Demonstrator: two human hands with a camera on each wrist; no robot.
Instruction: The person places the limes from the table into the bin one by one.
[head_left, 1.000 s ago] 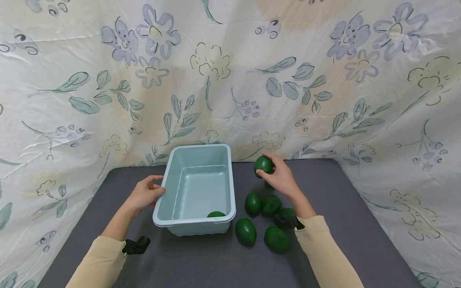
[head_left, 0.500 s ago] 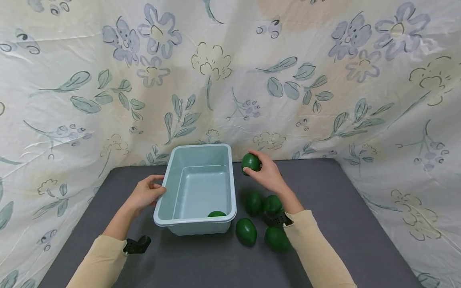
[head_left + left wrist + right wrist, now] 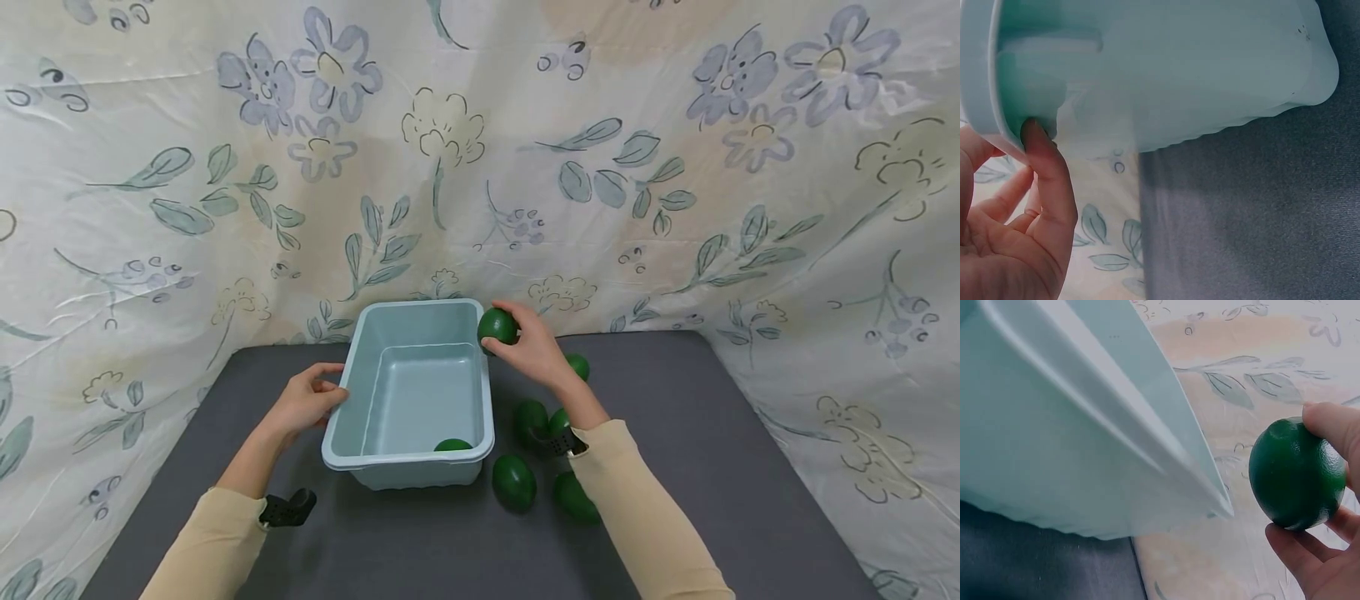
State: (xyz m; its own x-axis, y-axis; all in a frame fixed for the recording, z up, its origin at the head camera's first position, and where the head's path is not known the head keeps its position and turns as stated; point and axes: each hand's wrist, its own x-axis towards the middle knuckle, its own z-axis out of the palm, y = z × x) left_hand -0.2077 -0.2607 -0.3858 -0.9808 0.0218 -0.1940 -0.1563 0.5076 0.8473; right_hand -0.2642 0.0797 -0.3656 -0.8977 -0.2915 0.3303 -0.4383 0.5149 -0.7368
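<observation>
A pale blue-green plastic bin [image 3: 405, 460] stands on the table. My left hand [image 3: 303, 404] pinches its left rim between thumb and fingers; in the left wrist view a fingertip [image 3: 1035, 134] curls under the rim's lip. My right hand [image 3: 531, 346] grips a glossy dark green avocado [image 3: 498, 326], held up at the bin's far right rim. The right wrist view shows this avocado [image 3: 1296, 475] between thumb and fingertips, beside the bin's outer wall [image 3: 1079, 456]. Inside the bin, near its front wall, lies another avocado [image 3: 453, 445], partly hidden by the rim.
Several more avocados lie right of the bin, one [image 3: 514, 483] in front and one [image 3: 577, 365] farther back; the right forearm covers some of them. The dark grey table [image 3: 420, 550] ends at a floral curtain [image 3: 465, 167] hanging behind it.
My right hand has carried the avocado leftward from above the far avocado to the bin's right rim. The far avocado is now uncovered. My left hand stays on the rim.
</observation>
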